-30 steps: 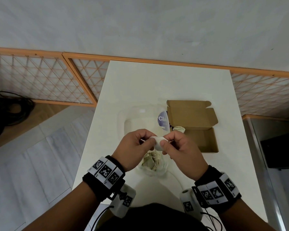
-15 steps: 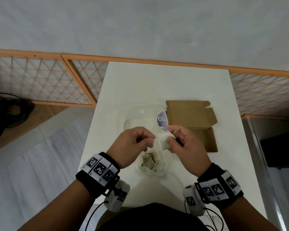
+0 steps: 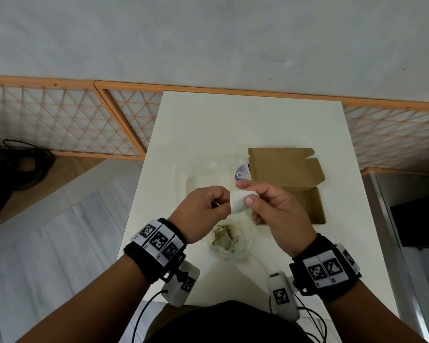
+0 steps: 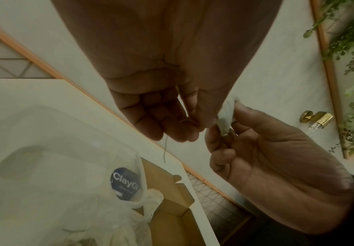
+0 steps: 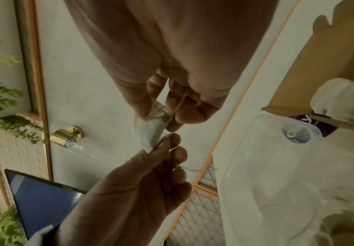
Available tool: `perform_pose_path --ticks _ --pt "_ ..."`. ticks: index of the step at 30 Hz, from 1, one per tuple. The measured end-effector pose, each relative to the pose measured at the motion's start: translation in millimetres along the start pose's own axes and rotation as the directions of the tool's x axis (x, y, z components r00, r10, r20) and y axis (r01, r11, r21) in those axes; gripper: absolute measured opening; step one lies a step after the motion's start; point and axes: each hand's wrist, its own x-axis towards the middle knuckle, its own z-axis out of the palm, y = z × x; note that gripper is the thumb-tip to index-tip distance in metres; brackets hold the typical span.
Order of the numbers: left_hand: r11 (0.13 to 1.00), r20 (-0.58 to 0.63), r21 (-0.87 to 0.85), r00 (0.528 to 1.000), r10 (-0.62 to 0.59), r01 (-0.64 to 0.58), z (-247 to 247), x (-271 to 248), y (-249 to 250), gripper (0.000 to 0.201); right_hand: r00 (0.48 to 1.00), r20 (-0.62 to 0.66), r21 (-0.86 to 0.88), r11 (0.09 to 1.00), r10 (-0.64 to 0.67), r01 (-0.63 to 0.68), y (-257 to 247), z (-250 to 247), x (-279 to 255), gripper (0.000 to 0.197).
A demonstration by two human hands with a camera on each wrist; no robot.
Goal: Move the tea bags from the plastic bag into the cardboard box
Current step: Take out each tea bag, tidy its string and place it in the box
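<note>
A white tea bag [image 3: 238, 203] hangs above the table between both hands. My right hand [image 3: 248, 194] pinches its upper part with thumb and fingers, seen close in the right wrist view [image 5: 161, 119]. My left hand [image 3: 227, 205] pinches its lower corner [image 5: 150, 146], and a thin string [image 4: 165, 150] dangles from the curled left fingers. Below the hands lies the plastic bag [image 3: 227, 241] with several tea bags in it. The open cardboard box [image 3: 289, 174] sits right of the hands, and a white tea bag [image 4: 154, 197] lies at its near left corner.
A clear plastic tub [image 3: 203, 169] with a blue round sticker [image 3: 242, 173] stands left of the box, touching it. The white table [image 3: 245, 120] ends close on both sides. An orange lattice fence [image 3: 60, 120] runs behind, and black cables [image 3: 15, 164] lie on the floor at left.
Both hands have lifted a little and shifted toward the box with the tea bag. The tea bag now shows more of its flat face, and the right hand covers the box's near left corner.
</note>
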Motion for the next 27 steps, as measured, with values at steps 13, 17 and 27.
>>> perform_pose_path --ticks 13,17,27 --pt "0.934 -0.158 -0.354 0.987 -0.011 -0.047 -5 -5 12 0.018 0.997 -0.060 0.067 0.997 0.045 -0.041 -4 21 11 0.009" --pt "0.929 -0.208 -0.360 0.978 0.008 -0.085 -3 -7 3 0.006 0.998 -0.038 -0.018 0.999 0.044 -0.045 6 22 13 0.012" --pt "0.983 -0.258 -0.184 0.964 -0.058 0.009 -22 -26 -15 0.003 0.972 0.049 -0.901 0.430 0.228 -0.056 92 31 11 0.028"
